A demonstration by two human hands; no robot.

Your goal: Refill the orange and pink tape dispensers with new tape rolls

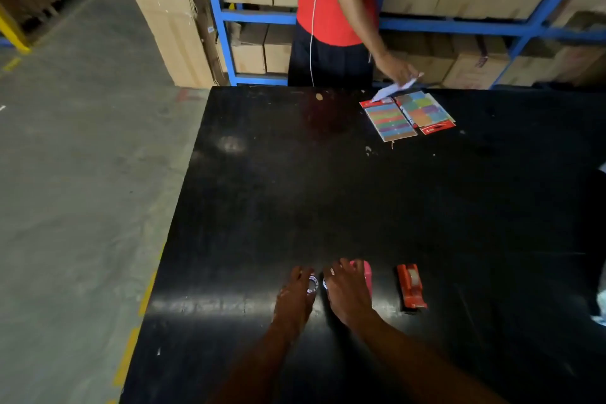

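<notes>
- Nearest, at six o'clock on the black table [295,190], the left hand [295,297] has its grip closed on a small patterned tape roll [312,284].
- Just beside it, the right hand [347,289] covers the pink dispenser [367,272]; whether its grip closes I cannot tell.
- At three o'clock of that hand, apart, the orange dispenser [410,287] lies untouched.
- Far off at one o'clock lie colourful card packs [406,115], another person's hand [395,69] above them.

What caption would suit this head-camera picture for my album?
Two hands handle a tape roll beside pink and orange dispensers on a black table.
</notes>
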